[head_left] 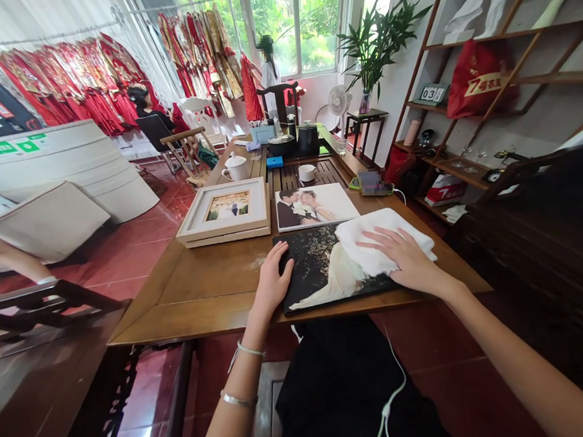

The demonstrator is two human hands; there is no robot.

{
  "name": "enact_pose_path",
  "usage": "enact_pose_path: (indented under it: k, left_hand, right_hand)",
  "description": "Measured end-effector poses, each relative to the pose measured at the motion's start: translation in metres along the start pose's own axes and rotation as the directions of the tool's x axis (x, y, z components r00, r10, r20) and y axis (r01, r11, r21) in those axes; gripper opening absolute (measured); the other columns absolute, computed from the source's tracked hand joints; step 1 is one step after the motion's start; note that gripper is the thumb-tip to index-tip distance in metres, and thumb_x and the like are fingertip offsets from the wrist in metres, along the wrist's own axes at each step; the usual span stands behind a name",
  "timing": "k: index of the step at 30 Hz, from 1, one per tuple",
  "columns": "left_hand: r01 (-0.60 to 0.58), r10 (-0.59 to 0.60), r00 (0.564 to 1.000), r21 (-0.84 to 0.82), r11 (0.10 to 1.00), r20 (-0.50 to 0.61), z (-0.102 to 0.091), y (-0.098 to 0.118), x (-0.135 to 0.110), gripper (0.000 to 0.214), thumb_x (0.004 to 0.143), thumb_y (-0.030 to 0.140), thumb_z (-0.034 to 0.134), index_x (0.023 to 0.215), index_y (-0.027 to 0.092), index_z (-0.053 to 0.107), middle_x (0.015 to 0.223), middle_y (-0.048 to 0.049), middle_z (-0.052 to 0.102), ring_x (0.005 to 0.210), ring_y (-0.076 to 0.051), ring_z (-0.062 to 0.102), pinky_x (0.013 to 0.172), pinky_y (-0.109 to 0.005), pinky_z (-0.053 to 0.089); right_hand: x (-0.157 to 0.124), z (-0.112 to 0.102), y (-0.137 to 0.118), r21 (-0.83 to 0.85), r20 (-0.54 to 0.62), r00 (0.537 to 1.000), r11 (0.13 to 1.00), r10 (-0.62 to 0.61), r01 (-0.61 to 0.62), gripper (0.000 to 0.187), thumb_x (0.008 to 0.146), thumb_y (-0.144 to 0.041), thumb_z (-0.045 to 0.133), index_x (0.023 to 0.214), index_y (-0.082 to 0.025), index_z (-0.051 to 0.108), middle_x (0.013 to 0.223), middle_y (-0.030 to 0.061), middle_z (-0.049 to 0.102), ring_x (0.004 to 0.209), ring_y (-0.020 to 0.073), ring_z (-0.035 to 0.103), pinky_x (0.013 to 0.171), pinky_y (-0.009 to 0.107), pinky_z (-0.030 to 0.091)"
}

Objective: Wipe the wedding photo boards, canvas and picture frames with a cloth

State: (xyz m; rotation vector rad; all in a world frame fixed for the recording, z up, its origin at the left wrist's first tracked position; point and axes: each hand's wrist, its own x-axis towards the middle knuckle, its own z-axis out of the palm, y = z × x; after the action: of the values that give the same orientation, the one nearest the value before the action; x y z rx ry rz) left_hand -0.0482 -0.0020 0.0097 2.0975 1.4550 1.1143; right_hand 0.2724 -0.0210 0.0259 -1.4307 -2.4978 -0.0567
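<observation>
A dark photo panel (310,260) showing a pale, flowing dress lies flat at the table's near edge. My left hand (274,276) rests against its left edge, thumb and fingers apart, touching the panel without wrapping round it. On the panel's right part is a folded white towel (372,223). Over this towel my right hand (407,257) lies flat with fingers spread. The towel hides the panel's upper right area. Just behind lies a lighter couple photo panel (338,205). To the left, a pale wooden picture frame (196,215) sits stacked on another.
The wooden table (186,286) also bears a lidded white mug (235,166), a small white cup (307,172), a blue box (275,162), a dark kettle (308,137) and a phone (375,183) with a cable. Shelves (467,166) stand right; chairs and people are farther back.
</observation>
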Motion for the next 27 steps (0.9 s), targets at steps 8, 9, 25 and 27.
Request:
enact_pose_path:
  k: [8, 9, 25, 27]
  left_hand:
    - [-0.014, 0.014, 1.000, 0.000, 1.000, 0.004, 0.000, -0.002, 0.000, 0.035, 0.089, 0.026, 0.048, 0.121, 0.014, 0.056, 0.134, -0.0146, 0.056, 0.131, -0.024, 0.046, 0.112, -0.045, 0.035]
    - [-0.016, 0.016, 1.000, -0.002, 1.000, 0.003, 0.000, -0.002, 0.000, 0.035, 0.089, 0.025, 0.048, 0.121, 0.015, 0.056, 0.134, -0.0140, 0.056, 0.131, -0.024, 0.046, 0.112, -0.046, 0.035]
    - [-0.015, 0.015, 1.000, -0.013, 1.000, -0.004, 0.000, -0.002, -0.002, 0.034, 0.088, 0.026, 0.049, 0.120, 0.018, 0.057, 0.133, -0.0126, 0.057, 0.130, -0.024, 0.047, 0.111, -0.046, 0.035]
    - [-0.011, 0.011, 1.000, -0.007, 1.000, 0.002, 0.000, -0.002, -0.002, 0.034, 0.088, 0.026, 0.049, 0.121, 0.017, 0.057, 0.133, -0.0135, 0.057, 0.131, -0.024, 0.047, 0.111, -0.046, 0.035]
  right_hand:
    - [-0.057, -0.016, -0.036, 0.046, 0.006, 1.000, 0.999, -0.025, 0.025, 0.088, 0.054, -0.006, 0.044, 0.137, -0.034, 0.044, 0.149, -0.0010, 0.038, 0.138, 0.0294, 0.028, 0.109, 0.060, 0.019]
    - [-0.056, -0.017, -0.035, 0.057, 0.009, 1.000, 0.998, -0.025, 0.025, 0.087, 0.054, -0.006, 0.044, 0.136, -0.033, 0.045, 0.149, -0.0007, 0.040, 0.138, 0.0296, 0.029, 0.109, 0.060, 0.020]
    - [0.052, 0.003, 0.018, 0.065, 0.048, 0.999, 0.998, 0.007, -0.010, 0.076, 0.064, -0.011, 0.047, 0.138, -0.026, 0.043, 0.145, 0.0052, 0.044, 0.136, 0.0301, 0.031, 0.108, 0.061, 0.023]
    - [0.056, 0.003, 0.018, 0.058, 0.048, 0.999, 0.998, 0.017, -0.019, 0.073, 0.065, -0.011, 0.047, 0.137, -0.024, 0.045, 0.145, 0.0065, 0.045, 0.136, 0.0301, 0.032, 0.107, 0.060, 0.023]
